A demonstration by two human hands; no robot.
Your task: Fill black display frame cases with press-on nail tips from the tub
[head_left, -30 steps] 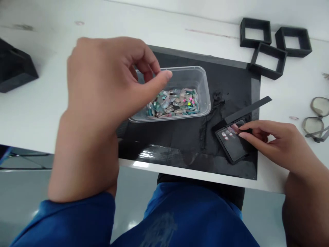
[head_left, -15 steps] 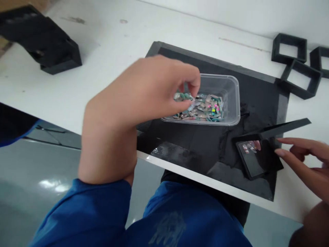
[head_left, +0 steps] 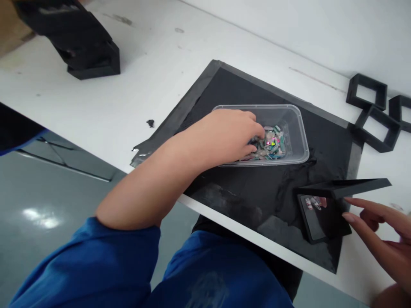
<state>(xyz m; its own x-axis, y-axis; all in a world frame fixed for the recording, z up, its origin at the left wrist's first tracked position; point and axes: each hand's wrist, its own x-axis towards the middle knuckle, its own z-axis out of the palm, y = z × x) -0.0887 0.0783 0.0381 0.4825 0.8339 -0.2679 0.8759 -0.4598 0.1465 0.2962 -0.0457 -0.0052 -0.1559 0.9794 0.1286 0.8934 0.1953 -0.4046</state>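
A clear plastic tub (head_left: 297,149) holds a heap of small glossy press-on nails (head_left: 271,145), green, pale and pink. My left hand (head_left: 236,132) reaches into it, fingers curled down among the nails; whatever lies between the fingertips is hidden. To the right, a small black box (head_left: 324,222) lies with its lid (head_left: 359,186) raised. A few pink and clear nails (head_left: 314,202) are inside, at its far left. My right hand (head_left: 382,226) pinches the box's right side between thumb and index finger, the other fingers folded.
The tub and box rest on a black mat (head_left: 224,194) taped to a white table (head_left: 167,85). Black open frames (head_left: 367,92) sit together at the back right. A stack of black boxes (head_left: 86,47) stands at the far left. A black scrap (head_left: 150,123) lies left of the mat.
My left hand has moved down into the nails in the tub. My right hand stays at the box. The view has shifted, so the table appears lower.
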